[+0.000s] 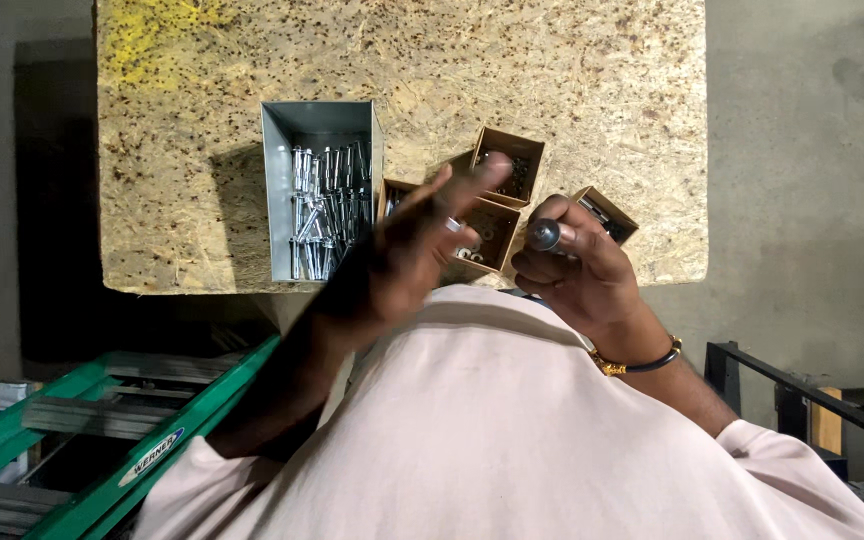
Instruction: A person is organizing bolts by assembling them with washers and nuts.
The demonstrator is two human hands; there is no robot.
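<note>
Here the right hand (577, 270) pinches a metal bolt (543, 235), its round end facing the camera, just right of the middle cardboard box (492, 235). The left hand (422, 245), fingers spread and blurred, hovers empty beside it, above that box on the surface (202, 150).

The board (572, 60) is pale tan, flecked all over with dark brown chips, with a smear of yellow at its far left corner. The metal bin (277, 190) on it is grey and holds shiny silver bolts (327, 205). The small cardboard boxes (507, 165) to its right are brown. The right hand (577, 265) pinches a silver-grey bolt head (543, 235) and wears a gold and black bracelet (637, 362). The shirt (492, 430) is pale pink. The ladder (122, 440) at near left is green.
</note>
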